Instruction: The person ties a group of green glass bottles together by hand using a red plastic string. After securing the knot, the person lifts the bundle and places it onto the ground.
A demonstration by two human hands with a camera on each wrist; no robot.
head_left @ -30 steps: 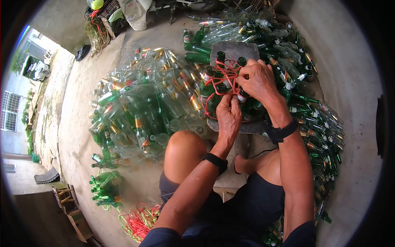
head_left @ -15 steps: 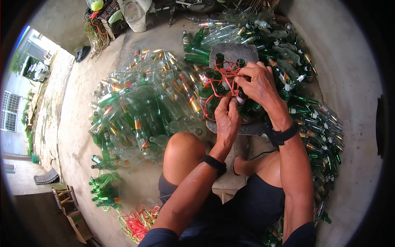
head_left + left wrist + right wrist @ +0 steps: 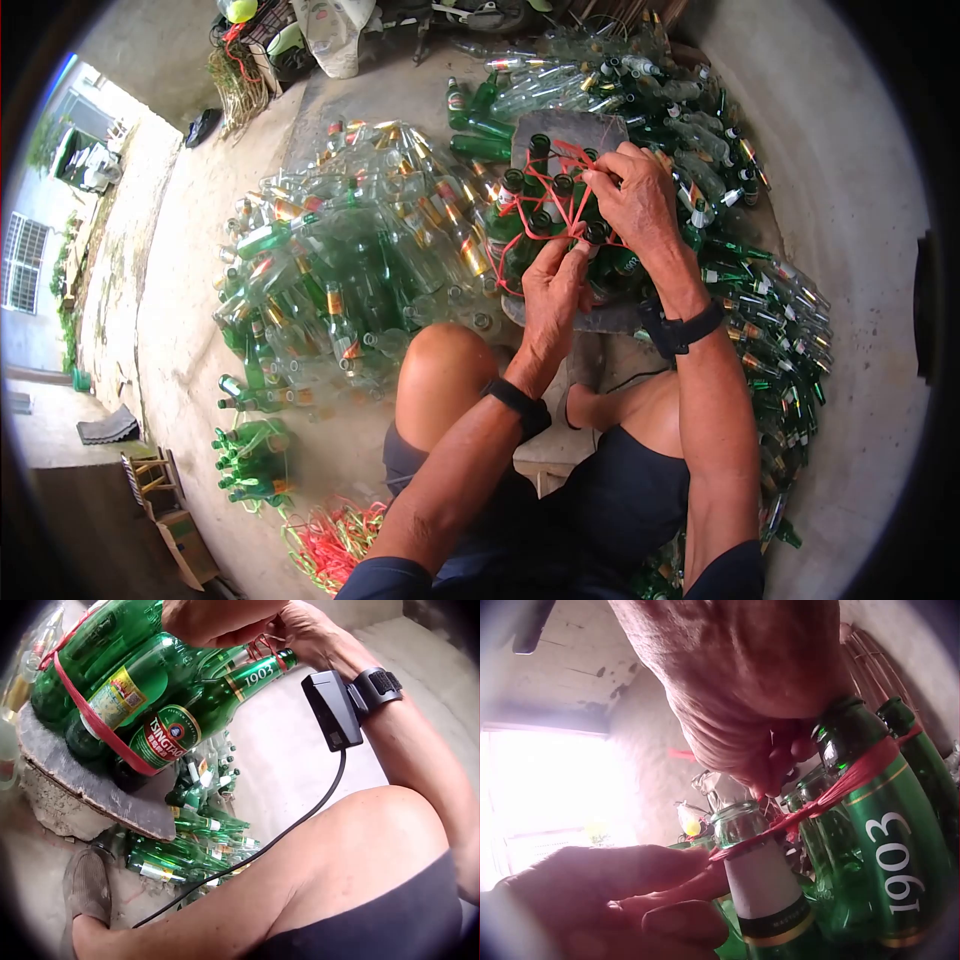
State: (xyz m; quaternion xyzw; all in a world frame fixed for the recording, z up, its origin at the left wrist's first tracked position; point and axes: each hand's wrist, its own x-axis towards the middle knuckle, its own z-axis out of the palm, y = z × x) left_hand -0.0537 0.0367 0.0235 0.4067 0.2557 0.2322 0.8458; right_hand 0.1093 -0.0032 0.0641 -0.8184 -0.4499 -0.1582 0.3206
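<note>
A group of green beer bottles (image 3: 166, 733) stands upright on a dark slab (image 3: 572, 127), tied round the body and at the necks with red plastic strapping (image 3: 862, 772). Over the necks, my right hand (image 3: 637, 200) pinches strands of the strapping between thumb and fingers. My left hand (image 3: 553, 292), nearer my body, pinches the strapping beside a front bottle's neck (image 3: 596, 233). In the right wrist view the strap passes across two necks, with the left fingertips (image 3: 694, 859) right at it. The right fingertips are partly hidden behind that hand.
A heap of clear and green bottles (image 3: 360, 250) lies left of the slab, and more bottles (image 3: 780, 320) line the wall at right. Tied green bottles (image 3: 252, 458) and a pile of red and green strapping (image 3: 335, 540) are at lower left. A cable (image 3: 300, 821) hangs from the right wrist.
The left fingers have moved up slightly at the front bottle's neck. Red strands now stretch more visibly between the two hands. The right hand stays over the necks, still pinching the strapping.
</note>
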